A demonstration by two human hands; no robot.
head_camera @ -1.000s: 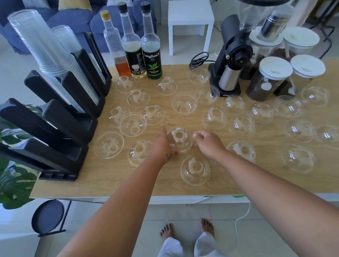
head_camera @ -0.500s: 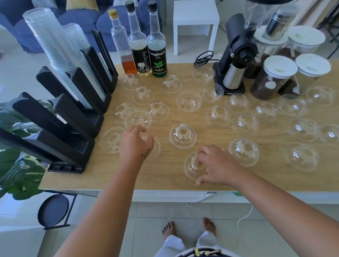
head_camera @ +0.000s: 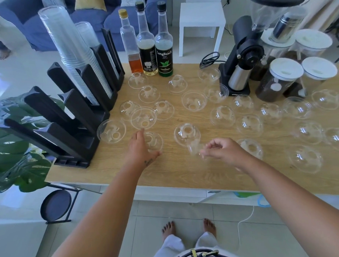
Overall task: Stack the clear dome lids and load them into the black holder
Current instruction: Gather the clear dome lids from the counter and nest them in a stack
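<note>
Clear plastic is pinched in my right hand (head_camera: 223,152): thumb and fingertips close on the rim of a dome lid (head_camera: 194,148), lifted and tilted just below the centre of the frame. My left hand (head_camera: 141,147) curls around another dome lid (head_camera: 153,141) that sits on the wooden table (head_camera: 176,172), fingers wrapped on its left side, thumb low at its near edge; whether it grips or only touches I cannot tell.

Each lid is a see-through dome with a round hole at its top. Some two dozen more lie scattered over the table, from centre left to the right edge, some dome up, some rim up. One upright lid (head_camera: 186,133) stands between my two hands, slightly above them.

Black holder (head_camera: 67,117) slots run along the left of the frame, with tall stacks of clear cups (head_camera: 74,54) in its upper slots.

Half a second ago my right hand pressed flat over its lid on the table; now the lid is raised off the wood.
</note>
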